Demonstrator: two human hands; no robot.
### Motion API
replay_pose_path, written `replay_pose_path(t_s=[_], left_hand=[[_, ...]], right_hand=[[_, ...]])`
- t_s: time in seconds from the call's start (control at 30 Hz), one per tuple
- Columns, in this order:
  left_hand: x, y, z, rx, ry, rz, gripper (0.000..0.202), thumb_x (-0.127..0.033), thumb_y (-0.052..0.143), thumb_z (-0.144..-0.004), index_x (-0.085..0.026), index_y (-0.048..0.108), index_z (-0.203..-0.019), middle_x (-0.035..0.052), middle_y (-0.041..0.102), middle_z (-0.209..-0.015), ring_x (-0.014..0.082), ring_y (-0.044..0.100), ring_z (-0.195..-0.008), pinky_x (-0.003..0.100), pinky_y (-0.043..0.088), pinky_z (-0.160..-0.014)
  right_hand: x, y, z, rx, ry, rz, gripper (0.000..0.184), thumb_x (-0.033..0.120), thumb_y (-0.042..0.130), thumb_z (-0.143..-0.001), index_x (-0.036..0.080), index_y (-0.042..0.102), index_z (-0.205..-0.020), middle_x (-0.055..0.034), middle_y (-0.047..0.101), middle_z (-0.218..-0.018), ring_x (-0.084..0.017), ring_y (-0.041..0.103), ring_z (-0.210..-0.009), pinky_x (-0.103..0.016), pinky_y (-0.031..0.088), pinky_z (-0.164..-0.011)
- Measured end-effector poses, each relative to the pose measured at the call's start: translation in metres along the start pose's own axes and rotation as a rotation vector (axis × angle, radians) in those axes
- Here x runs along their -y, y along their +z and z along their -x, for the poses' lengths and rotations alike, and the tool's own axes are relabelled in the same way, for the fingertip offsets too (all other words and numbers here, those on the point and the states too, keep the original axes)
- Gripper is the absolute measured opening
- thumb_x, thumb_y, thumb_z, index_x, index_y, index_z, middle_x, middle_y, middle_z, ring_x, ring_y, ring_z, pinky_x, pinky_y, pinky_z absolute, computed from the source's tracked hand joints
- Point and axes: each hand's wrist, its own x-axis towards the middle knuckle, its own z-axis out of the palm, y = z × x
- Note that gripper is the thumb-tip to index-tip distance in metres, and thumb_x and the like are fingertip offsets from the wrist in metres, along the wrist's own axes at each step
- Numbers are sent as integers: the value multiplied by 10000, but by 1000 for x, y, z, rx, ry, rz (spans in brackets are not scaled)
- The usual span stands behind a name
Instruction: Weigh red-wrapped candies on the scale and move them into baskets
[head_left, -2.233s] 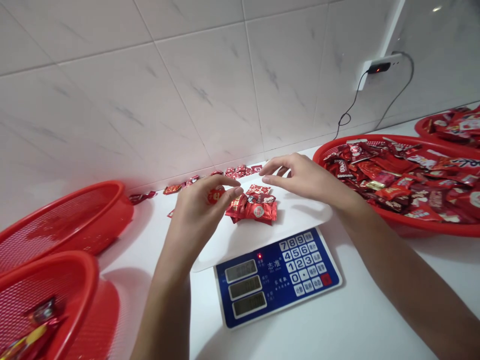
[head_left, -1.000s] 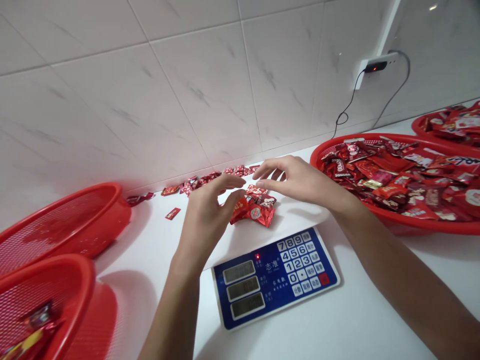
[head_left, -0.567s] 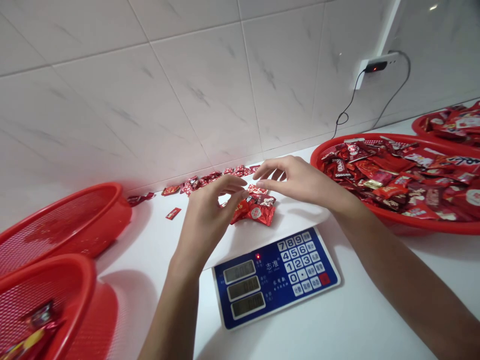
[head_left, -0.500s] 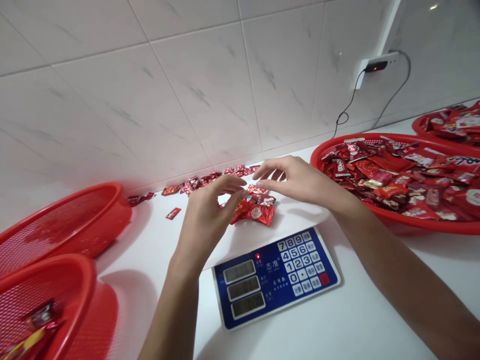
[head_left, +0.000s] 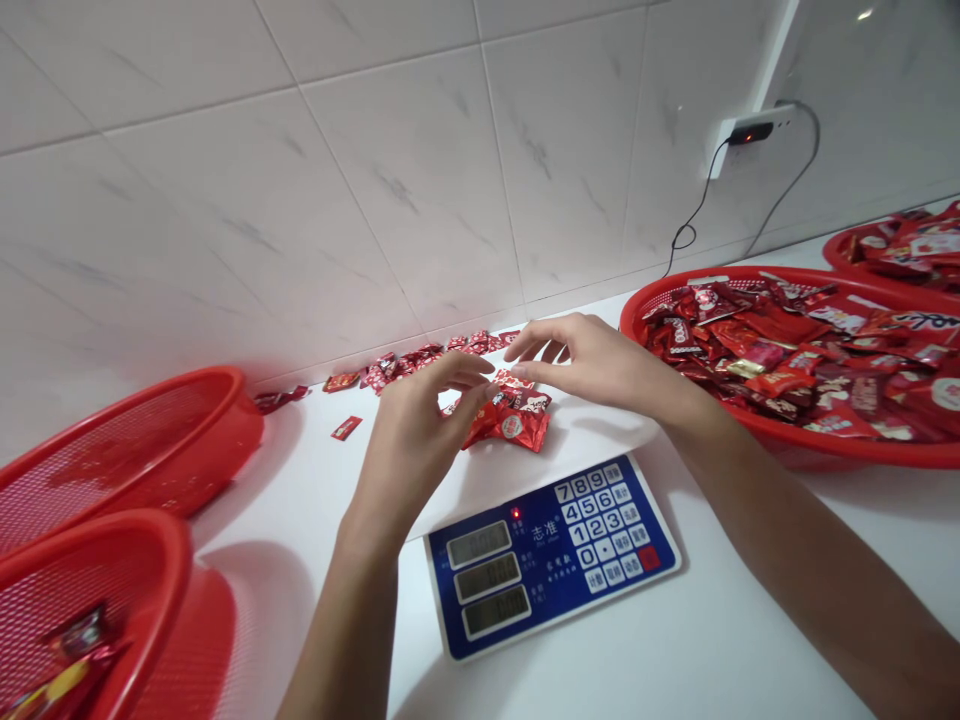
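Several red-wrapped candies [head_left: 514, 420] lie in a small heap on the white pan [head_left: 592, 430] of a digital scale [head_left: 551, 555]. Over the left side of the heap hovers my left hand [head_left: 427, 405], its fingers curved and apart, with nothing seen in them. My right hand [head_left: 574, 355] hangs over the heap's far right side, fingers loosely bent and thumb apart, also bare. Part of the heap is hidden behind my left fingers. On the scale's blue front are a keypad and displays, whose digits are too faint to read surely.
Red baskets stand on both sides: a full candy basket [head_left: 787, 450] at right, another behind it, and two at left, the nearer basket [head_left: 176, 560] holding a few candies. A row of candies [head_left: 420, 360] lies along the tiled wall. One small red packet [head_left: 346, 428] lies alone.
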Motion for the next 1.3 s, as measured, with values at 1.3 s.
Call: replay_pose_path(t_s=[1.3], left_hand=[[1,-10,2,-106,6,-27,78,-264,640,-906,-257,714,-931,3,785,-963,198,726,-902,298,559,-764]], right_hand=[[9,-17,5,-458,-23,58,48,192,668,-887,168,649,-850,-46,667,-836,-191,637,-840,-340,499,-766]])
